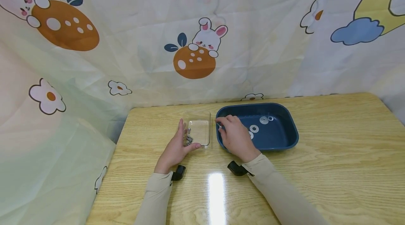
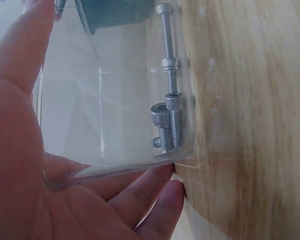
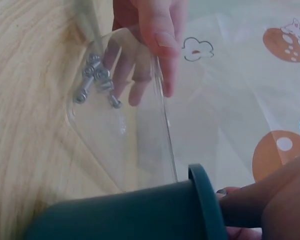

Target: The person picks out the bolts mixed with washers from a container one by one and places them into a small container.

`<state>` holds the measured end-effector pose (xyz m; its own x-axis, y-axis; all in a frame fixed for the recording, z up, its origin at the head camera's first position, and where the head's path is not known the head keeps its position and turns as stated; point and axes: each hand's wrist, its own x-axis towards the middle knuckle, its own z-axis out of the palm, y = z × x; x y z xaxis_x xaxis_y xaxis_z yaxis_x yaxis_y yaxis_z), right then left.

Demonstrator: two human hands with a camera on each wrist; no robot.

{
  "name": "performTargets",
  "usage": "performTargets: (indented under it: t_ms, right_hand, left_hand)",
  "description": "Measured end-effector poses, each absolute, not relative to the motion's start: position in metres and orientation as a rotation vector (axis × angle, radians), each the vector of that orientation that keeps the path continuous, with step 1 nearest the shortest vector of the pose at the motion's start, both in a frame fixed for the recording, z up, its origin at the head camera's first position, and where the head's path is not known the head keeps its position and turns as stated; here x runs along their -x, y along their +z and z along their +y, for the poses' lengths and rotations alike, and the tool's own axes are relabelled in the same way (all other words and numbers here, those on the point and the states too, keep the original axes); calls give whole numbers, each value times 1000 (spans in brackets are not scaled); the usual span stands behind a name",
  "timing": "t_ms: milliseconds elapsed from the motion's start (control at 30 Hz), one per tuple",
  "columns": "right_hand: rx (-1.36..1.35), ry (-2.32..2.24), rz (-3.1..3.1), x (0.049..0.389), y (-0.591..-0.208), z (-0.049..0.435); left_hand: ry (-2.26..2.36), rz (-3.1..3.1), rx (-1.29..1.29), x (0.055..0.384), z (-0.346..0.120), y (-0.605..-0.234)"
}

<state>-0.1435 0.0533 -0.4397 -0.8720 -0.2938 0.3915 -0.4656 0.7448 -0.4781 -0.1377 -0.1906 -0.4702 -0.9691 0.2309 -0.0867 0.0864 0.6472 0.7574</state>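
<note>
My left hand (image 1: 175, 149) grips a clear plastic box (image 1: 209, 130) at its left and near sides, thumb along the near edge. Several silver socket-head screws (image 2: 162, 125) lie inside, gathered at the box's left end. My right hand (image 1: 235, 137) is over the left rim of a dark blue tray (image 1: 289, 130), just right of the box. Its thumb and fingertips pinch a small silver screw (image 1: 220, 126), mostly hidden by the fingers. In the right wrist view only the tip of that screw (image 3: 221, 192) shows beyond the tray wall.
Several flat washers (image 1: 254, 128) lie on the tray's floor, some partly behind my right hand. Box and tray stand side by side on a wooden table (image 1: 341, 154), near its back edge. A printed cloth (image 1: 142, 42) hangs behind and at the left.
</note>
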Motion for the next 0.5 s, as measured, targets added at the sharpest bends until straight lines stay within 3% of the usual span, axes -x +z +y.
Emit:
performTargets:
  t_ms: [500]
  right_hand:
    - [-713, 872, -2645, 142, -444, 41]
  left_hand:
    - [1214, 2700, -242, 138, -188, -468]
